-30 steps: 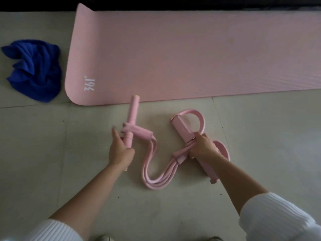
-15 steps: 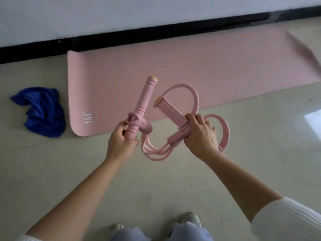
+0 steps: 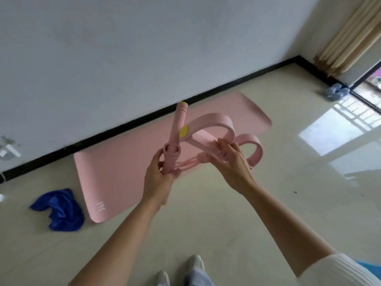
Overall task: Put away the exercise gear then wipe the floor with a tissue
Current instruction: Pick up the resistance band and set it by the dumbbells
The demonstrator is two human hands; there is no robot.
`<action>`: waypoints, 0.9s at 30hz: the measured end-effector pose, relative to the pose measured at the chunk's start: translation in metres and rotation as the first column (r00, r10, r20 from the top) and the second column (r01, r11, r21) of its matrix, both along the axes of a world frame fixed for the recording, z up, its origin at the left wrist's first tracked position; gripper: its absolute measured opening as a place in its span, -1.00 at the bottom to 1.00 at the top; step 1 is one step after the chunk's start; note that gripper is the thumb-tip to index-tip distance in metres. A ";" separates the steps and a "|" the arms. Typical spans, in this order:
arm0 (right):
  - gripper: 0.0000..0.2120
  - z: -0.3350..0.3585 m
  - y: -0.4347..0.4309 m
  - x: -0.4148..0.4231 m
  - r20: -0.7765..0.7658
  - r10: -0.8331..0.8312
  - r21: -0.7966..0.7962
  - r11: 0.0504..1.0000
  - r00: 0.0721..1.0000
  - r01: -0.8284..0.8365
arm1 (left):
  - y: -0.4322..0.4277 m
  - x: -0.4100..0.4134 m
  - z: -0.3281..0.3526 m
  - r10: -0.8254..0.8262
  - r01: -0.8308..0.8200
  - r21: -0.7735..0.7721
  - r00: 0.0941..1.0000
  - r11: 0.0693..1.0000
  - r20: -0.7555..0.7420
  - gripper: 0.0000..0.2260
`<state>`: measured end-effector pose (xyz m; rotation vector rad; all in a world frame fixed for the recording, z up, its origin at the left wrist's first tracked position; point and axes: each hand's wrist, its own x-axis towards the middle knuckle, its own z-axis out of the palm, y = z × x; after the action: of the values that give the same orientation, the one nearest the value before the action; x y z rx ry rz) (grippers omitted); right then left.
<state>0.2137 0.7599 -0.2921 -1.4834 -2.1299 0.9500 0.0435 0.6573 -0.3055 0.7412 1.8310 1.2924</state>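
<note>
Both hands hold a pink pedal resistance band [image 3: 208, 129] in the air at chest height. My left hand [image 3: 158, 180] is closed round its foam handle bar, which points up and away. My right hand [image 3: 231, 162] grips the foot-pedal bar with its two loops; the elastic tubes hang bunched between the hands. A pink exercise mat [image 3: 132, 164] lies unrolled on the floor along the wall, partly hidden behind the band. A crumpled blue cloth [image 3: 59, 209] lies on the floor left of the mat. No tissue shows.
Pale tiled floor [image 3: 206, 228] spreads all round; my shoes show at the bottom edge. A white wall with black skirting runs behind the mat. Beige curtains [image 3: 348, 38] and a grey-blue bundle [image 3: 336, 92] stand in the right corner by a glass door.
The band has been lifted off the floor and raised, its two bars brought closer together. My head has come up, so the wall and the room's right corner now show.
</note>
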 end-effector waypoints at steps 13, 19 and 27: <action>-0.58 0.076 0.146 0.200 0.006 -0.460 0.319 0.843 0.888 0.434 | 0.207 0.188 0.078 -0.444 0.449 0.092 0.893 0.889 -0.069 -0.65; -0.64 0.094 0.263 0.327 0.016 -0.545 0.365 0.784 0.838 0.503 | 0.344 0.308 0.095 -0.604 0.599 0.083 0.795 0.797 0.062 -0.47; -0.64 0.103 0.407 0.446 0.031 -0.617 0.375 0.737 0.787 0.563 | 0.518 0.410 0.108 -0.729 0.736 0.145 0.585 0.661 0.356 -0.43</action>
<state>0.6595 1.1673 -0.1889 -1.9035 -1.6046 0.2121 0.4532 1.1758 -0.1975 1.0086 1.0045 0.7699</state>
